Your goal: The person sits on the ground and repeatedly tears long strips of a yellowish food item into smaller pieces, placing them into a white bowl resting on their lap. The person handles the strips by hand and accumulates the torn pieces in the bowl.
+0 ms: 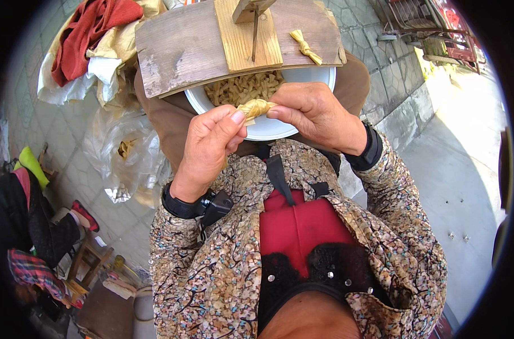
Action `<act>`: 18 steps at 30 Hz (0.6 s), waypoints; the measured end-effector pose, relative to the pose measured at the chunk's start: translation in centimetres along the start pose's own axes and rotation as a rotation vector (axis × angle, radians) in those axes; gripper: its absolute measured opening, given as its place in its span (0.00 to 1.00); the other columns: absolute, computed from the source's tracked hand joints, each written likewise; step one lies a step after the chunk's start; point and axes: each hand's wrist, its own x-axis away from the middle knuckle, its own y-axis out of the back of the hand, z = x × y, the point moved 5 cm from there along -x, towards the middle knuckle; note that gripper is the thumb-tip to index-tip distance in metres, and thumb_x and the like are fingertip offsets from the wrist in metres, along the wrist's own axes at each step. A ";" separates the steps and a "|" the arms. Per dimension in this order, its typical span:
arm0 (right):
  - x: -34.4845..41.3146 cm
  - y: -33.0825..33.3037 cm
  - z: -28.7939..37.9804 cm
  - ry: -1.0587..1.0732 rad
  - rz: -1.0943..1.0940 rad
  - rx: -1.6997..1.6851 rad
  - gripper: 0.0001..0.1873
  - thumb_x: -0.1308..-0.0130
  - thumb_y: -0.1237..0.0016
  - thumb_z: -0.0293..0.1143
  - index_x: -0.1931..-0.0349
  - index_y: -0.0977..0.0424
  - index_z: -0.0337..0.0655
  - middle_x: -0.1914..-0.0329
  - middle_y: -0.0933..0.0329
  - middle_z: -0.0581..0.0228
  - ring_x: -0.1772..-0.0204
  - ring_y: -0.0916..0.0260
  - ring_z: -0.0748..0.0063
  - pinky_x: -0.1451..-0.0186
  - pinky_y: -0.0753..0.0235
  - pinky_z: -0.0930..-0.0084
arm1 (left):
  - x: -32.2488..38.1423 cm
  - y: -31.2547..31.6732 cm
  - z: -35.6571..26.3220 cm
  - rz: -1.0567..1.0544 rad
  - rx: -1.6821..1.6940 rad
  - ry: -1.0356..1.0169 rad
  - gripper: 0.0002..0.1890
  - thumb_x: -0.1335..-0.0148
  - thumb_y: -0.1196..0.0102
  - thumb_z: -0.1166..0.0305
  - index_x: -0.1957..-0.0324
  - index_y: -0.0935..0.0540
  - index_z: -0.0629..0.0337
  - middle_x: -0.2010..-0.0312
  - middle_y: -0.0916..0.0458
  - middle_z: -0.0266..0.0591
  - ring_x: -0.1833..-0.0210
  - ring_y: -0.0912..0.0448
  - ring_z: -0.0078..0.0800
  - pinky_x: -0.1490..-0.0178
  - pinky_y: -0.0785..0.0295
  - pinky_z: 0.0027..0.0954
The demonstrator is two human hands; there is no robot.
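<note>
Between my two hands, over the near part of a white basin, is a twisted piece of pale yellow dried leaf or husk. My left hand pinches its left end between thumb and fingers. The right end is gripped by my right hand. Many short beige pieces lie inside the basin. Across my knees, beyond the hands, rests a wooden board with a lighter wood block and an upright metal spike. A knotted yellow strip lies on the board's right side.
Red cloth lies on pale sacking at the upper left. A clear plastic bag with yellow strips is on the paving left of my legs. Another person sits at the left near a small wooden stool. A metal cart stands upper right.
</note>
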 end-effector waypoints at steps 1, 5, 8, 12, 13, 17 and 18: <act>0.1 0.0 1.1 0.079 0.014 0.052 0.08 0.33 0.44 0.30 0.64 0.24 0.34 0.74 0.30 0.56 0.70 0.28 0.54 0.68 0.30 0.64 | 0.8 -0.6 -0.1 0.032 0.089 0.023 0.16 0.27 0.48 0.61 0.71 0.25 0.61 0.80 0.32 0.27 0.76 0.40 0.14 0.73 0.45 0.21; 1.1 0.0 4.2 0.221 0.061 -0.059 0.08 0.35 0.43 0.30 0.67 0.26 0.34 0.76 0.32 0.55 0.71 0.30 0.49 0.68 0.31 0.57 | 4.4 -2.0 -0.8 0.041 0.163 0.015 0.16 0.29 0.47 0.61 0.71 0.27 0.62 0.81 0.33 0.30 0.78 0.40 0.17 0.74 0.47 0.23; 0.7 -0.4 2.2 0.040 0.141 -0.021 0.07 0.34 0.45 0.29 0.66 0.24 0.35 0.75 0.29 0.53 0.69 0.27 0.47 0.67 0.29 0.57 | 4.9 0.1 -1.2 -0.087 -0.192 -0.114 0.17 0.28 0.47 0.60 0.68 0.22 0.64 0.79 0.31 0.29 0.75 0.39 0.15 0.70 0.44 0.21; -0.5 -2.0 -3.8 -0.139 0.366 0.542 0.09 0.40 0.43 0.31 0.62 0.24 0.38 0.75 0.23 0.50 0.68 0.22 0.46 0.67 0.25 0.55 | 5.3 4.6 -0.8 -0.252 -0.034 -0.086 0.12 0.28 0.49 0.64 0.60 0.20 0.65 0.73 0.27 0.28 0.72 0.37 0.13 0.67 0.43 0.19; -0.3 -2.9 -5.3 -0.224 0.492 0.649 0.10 0.41 0.42 0.32 0.62 0.25 0.38 0.76 0.23 0.50 0.68 0.21 0.47 0.67 0.24 0.56 | 5.8 5.0 -1.0 -0.230 -0.031 -0.112 0.11 0.28 0.49 0.65 0.59 0.20 0.64 0.71 0.26 0.29 0.72 0.37 0.13 0.67 0.42 0.19; -0.9 -6.5 -6.8 -0.132 0.700 0.650 0.14 0.41 0.42 0.32 0.56 0.25 0.37 0.74 0.21 0.49 0.65 0.18 0.49 0.65 0.22 0.55 | 8.1 5.6 -1.6 -0.209 -0.098 -0.132 0.11 0.30 0.49 0.67 0.59 0.20 0.68 0.69 0.23 0.36 0.71 0.31 0.18 0.65 0.36 0.21; -1.4 -7.4 -7.3 -0.135 0.760 0.637 0.17 0.40 0.42 0.32 0.52 0.27 0.38 0.74 0.20 0.50 0.65 0.19 0.48 0.64 0.23 0.55 | 8.9 5.7 -2.5 -0.137 -0.099 -0.197 0.12 0.31 0.49 0.68 0.60 0.20 0.69 0.70 0.22 0.38 0.71 0.30 0.19 0.65 0.35 0.22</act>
